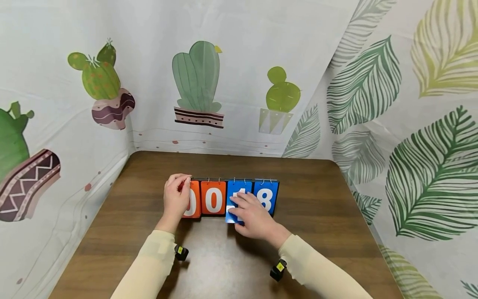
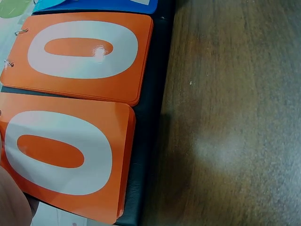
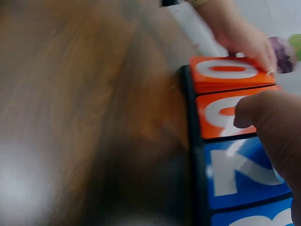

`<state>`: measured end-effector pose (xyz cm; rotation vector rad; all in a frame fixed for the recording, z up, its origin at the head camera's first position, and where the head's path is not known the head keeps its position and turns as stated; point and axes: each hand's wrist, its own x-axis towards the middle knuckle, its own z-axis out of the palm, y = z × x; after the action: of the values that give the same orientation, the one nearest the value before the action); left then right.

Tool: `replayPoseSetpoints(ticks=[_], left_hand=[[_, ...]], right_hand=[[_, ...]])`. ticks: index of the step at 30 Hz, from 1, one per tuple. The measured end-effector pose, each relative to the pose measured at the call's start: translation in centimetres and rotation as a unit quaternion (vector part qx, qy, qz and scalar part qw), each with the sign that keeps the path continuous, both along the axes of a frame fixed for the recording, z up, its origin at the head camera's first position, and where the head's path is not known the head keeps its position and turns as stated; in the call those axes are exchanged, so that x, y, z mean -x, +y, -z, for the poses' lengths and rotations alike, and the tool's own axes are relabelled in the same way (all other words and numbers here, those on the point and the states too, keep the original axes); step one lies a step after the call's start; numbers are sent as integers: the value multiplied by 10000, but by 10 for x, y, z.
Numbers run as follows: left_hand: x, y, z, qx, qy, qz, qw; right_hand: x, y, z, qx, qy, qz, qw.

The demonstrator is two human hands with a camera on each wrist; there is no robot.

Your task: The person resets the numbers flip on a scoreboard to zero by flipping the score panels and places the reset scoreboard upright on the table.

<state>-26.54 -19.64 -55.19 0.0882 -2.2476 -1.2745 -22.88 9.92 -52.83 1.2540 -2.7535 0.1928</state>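
A tabletop flip scoreboard [image 1: 213, 215] stands on the table, with two orange cards at left and two blue cards at right. Both orange cards [image 2: 127, 56] read 0. At the scoreboard's left end, my left hand [image 1: 176, 199] grips the edge beside the outer orange card [image 2: 120, 141]. My right hand [image 1: 254, 216] lies over the inner blue card [image 1: 230, 219], fingers extended and spread, covering much of its digit. In the right wrist view that blue card [image 3: 244, 197] shows part of a white digit resembling a 2. The outer blue card [image 1: 275, 195] reads 8.
The brown wooden table [image 1: 317, 257] extends around the scoreboard. Behind it hangs a white curtain [image 1: 242, 25] printed with cacti, and a leaf-patterned one [image 1: 429, 166] hangs at right. Small black devices [image 1: 278, 270] are worn at both wrists.
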Motion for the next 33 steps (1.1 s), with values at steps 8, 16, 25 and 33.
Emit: replayPoseSetpoints(ticks=[8,16,25,33], left_hand=[[-4,0,-4,-44,-56,-15,10000],[-5,-2,1,-45,-86,-37,9999],[-3,-1,3,-21,-117,-50,9999],[-2,1,-1,-1,-38,-16,10000]], right_hand=[[10,0,15,-285,436,-288,9982],[16,-1,25,-576,961,-430,9928],[20,-5,25,-657,1342,-495,9875],[40,-9,-48,469,-205,-236,9984]])
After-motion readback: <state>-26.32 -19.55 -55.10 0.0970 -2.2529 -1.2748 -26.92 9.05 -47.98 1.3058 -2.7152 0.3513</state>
